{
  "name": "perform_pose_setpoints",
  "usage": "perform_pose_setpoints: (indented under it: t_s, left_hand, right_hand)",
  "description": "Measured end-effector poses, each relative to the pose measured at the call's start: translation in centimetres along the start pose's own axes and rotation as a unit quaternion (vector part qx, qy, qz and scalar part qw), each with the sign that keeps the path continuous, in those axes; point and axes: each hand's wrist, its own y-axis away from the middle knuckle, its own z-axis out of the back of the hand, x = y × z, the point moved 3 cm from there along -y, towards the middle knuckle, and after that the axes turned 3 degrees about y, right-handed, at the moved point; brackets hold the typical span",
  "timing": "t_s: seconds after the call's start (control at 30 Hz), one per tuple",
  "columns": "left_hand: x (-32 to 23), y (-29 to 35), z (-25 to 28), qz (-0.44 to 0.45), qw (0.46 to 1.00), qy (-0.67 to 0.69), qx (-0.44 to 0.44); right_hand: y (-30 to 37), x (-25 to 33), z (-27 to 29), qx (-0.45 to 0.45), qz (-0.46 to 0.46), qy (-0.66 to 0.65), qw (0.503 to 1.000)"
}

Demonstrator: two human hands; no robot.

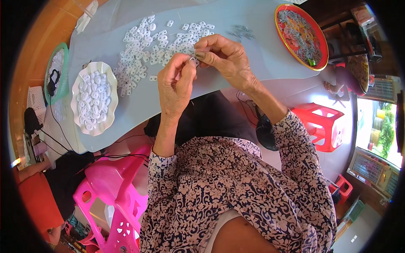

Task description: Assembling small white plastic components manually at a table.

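Both hands meet over the near part of the grey-blue table (249, 59), fingertips almost touching. Between thumb and forefinger, my left hand (176, 82) pinches a small white plastic piece (193, 60), mostly covered by the fingers. My right hand (230, 61) is closed in a pinch at the same piece; whatever its fingertips hold is too small to make out. Just beyond the hands, many loose white two-holed plastic pieces (137, 46) lie spread over the table. A small heap of thin metal parts (241, 32) lies beyond my right hand.
Left on the table stands a scalloped white dish (110, 114) of white pieces, beside a green basket (64, 76). A red-rimmed tray (322, 63) of metal parts sits at the right. Pink chair (101, 177), red stool (322, 116) and another person (42, 189) are around the table.
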Motion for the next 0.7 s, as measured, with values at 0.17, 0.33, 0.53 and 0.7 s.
perform_pose_setpoints:
  t_s: [0.17,0.33,0.53,0.7]
  left_hand:
    - [-0.1,0.1,-0.3,0.003,1.0,-0.003,-0.001]
    - [-0.2,0.2,-0.2,0.005,1.0,-0.002,0.0]
    - [0.0,0.2,-0.1,0.031,0.997,0.057,0.036]
    - [-0.4,0.3,-0.2,-0.018,0.999,0.005,0.034]
  right_hand:
    - [0.2,-0.4,0.3,-0.005,0.018,0.004,1.0]
    - [0.4,0.2,0.0,-0.016,-0.003,-0.03,0.999]
    - [0.4,0.1,0.1,0.01,0.008,0.066,0.998]
    - [0.4,0.8,-0.2,0.007,0.02,0.083,0.996]
